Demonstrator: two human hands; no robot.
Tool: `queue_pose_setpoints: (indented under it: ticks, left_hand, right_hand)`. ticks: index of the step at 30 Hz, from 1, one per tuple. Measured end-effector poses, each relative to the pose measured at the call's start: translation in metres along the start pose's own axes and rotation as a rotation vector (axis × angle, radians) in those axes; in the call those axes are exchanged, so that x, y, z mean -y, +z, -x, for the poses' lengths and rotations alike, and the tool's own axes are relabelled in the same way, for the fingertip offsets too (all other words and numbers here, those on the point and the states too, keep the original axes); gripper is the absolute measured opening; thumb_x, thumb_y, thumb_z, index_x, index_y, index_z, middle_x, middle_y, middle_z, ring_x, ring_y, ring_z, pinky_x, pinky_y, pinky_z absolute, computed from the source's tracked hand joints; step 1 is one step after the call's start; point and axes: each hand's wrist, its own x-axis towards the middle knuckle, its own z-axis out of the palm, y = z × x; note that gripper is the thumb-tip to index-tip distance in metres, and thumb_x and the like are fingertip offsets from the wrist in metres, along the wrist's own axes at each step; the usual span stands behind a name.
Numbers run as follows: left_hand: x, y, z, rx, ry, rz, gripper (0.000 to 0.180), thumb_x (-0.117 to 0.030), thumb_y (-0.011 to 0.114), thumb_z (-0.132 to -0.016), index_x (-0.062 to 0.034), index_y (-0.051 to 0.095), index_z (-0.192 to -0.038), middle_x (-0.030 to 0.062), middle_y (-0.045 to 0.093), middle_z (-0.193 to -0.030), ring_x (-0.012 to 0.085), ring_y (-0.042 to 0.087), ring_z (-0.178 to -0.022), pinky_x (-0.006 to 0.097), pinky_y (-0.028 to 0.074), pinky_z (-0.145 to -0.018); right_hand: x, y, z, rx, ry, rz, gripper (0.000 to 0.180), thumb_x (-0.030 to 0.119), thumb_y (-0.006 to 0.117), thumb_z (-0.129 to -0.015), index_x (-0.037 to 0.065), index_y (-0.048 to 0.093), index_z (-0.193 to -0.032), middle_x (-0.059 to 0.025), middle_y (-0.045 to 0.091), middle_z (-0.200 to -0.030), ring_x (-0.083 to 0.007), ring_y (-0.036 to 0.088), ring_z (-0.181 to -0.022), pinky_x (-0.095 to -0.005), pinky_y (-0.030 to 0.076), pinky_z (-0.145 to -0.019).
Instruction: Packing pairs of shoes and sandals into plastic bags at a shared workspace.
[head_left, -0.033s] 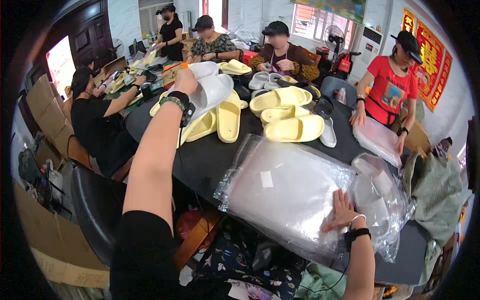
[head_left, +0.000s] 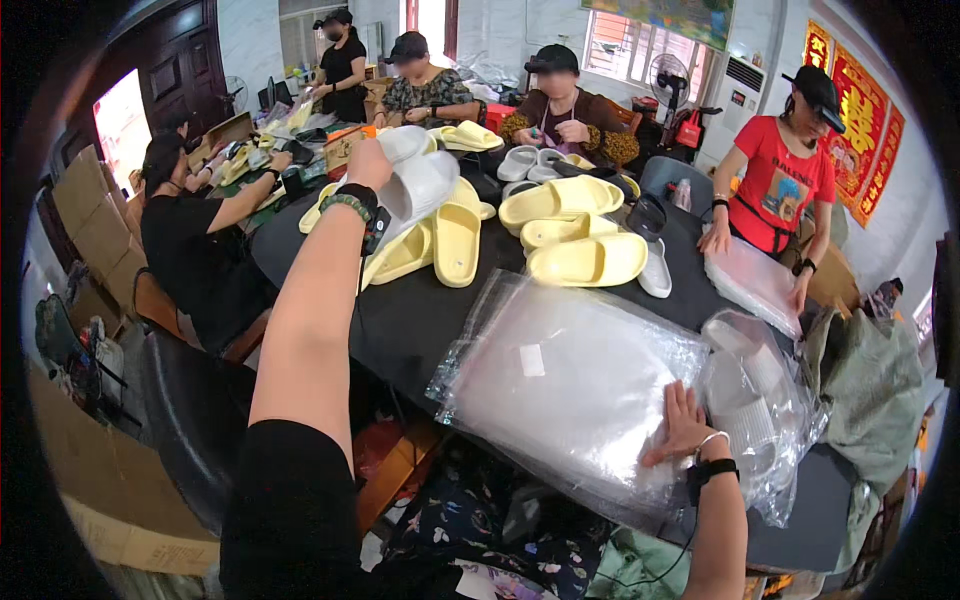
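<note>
My left hand point(head_left: 370, 164) reaches far across the table and is closed on a pair of pale grey slippers point(head_left: 418, 190), its fingertips hidden from me. Under and beside them lie yellow slippers point(head_left: 457, 240). My right hand point(head_left: 683, 428) lies flat with fingers spread on a stack of clear plastic bags point(head_left: 580, 375) at the table's near edge. Just right of that hand, a clear bag holds pale grey slippers point(head_left: 752, 405). Beyond the stack sits a pile of more yellow slippers point(head_left: 585, 258).
The dark table point(head_left: 395, 340) runs away to the far left, where several people work. At the right, a person in a red shirt point(head_left: 785, 180) handles another stack of clear bags point(head_left: 750, 285). Green sacking point(head_left: 870, 400) hangs near the right corner. A black chair point(head_left: 195, 420) stands at my left.
The grey slippers at my left hand have turned and shifted slightly. My right hand stays on the bags.
</note>
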Motion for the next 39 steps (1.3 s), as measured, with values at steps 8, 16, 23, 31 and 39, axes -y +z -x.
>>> queue_pose_setpoints:
  ticks: [8, 16, 23, 31, 39]
  left_hand:
    - [-0.089, 0.031, 0.138, -0.035, 0.338, 0.396, 0.038, -0.015, 0.067, -0.084, 0.0009, 0.061, -0.118, 0.0286, 0.055, -0.126, 0.0434, 0.05, -0.12, 0.046, 0.041, -0.103]
    - [-0.129, 0.01, 0.252, 0.448, 0.045, 0.495, 0.074, -0.046, 0.058, -0.093, 0.0061, 0.038, -0.142, 0.0338, 0.045, -0.138, 0.0448, 0.044, -0.129, 0.047, 0.037, -0.108]
    - [-0.115, 0.032, 0.239, 0.742, -0.22, 0.799, 0.073, -0.047, 0.052, -0.096, 0.0095, 0.037, -0.141, 0.0358, 0.047, -0.135, 0.0458, 0.044, -0.129, 0.044, 0.039, -0.105]
    - [-0.179, -0.009, 0.233, 0.906, -0.261, 1.296, 0.063, -0.039, 0.061, -0.095, 0.0036, 0.045, -0.139, 0.013, 0.064, -0.119, 0.016, 0.059, -0.098, 0.027, 0.048, -0.084]
    - [-0.142, 0.055, 0.224, 0.642, -0.375, 0.729, 0.065, -0.038, 0.063, -0.089, 0.0077, 0.049, -0.132, 0.0312, 0.055, -0.13, 0.0398, 0.053, -0.123, 0.043, 0.042, -0.102]
  right_hand:
    - [-0.012, 0.002, 0.007, -0.051, 0.031, 0.007, 0.161, 0.068, 0.087, -0.04, 0.004, -0.008, -0.154, -0.0199, -0.009, -0.162, -0.0399, -0.009, -0.149, -0.0531, 0.007, -0.119]
    - [-0.015, 0.004, 0.001, -0.071, -0.036, 0.005, 0.155, 0.066, 0.086, -0.046, 0.005, -0.006, -0.155, -0.0194, -0.008, -0.162, -0.0373, -0.01, -0.149, -0.0508, 0.003, -0.119]
    - [-0.01, 0.005, 0.018, -0.129, -0.127, -0.061, 0.138, 0.059, 0.087, -0.055, 0.017, 0.004, -0.157, -0.024, -0.006, -0.161, -0.0441, -0.007, -0.147, -0.0531, 0.012, -0.119]
    - [-0.038, 0.015, 0.029, -0.382, -0.105, -0.419, 0.113, 0.054, 0.079, -0.073, 0.018, 0.011, -0.156, -0.024, -0.009, -0.16, -0.0478, -0.005, -0.146, -0.0569, 0.014, -0.118]
    - [-0.039, 0.037, 0.021, -0.375, -0.09, -0.37, 0.116, 0.057, 0.078, -0.072, 0.014, 0.011, -0.156, -0.0243, -0.003, -0.161, -0.0486, -0.004, -0.146, -0.0595, 0.013, -0.117]
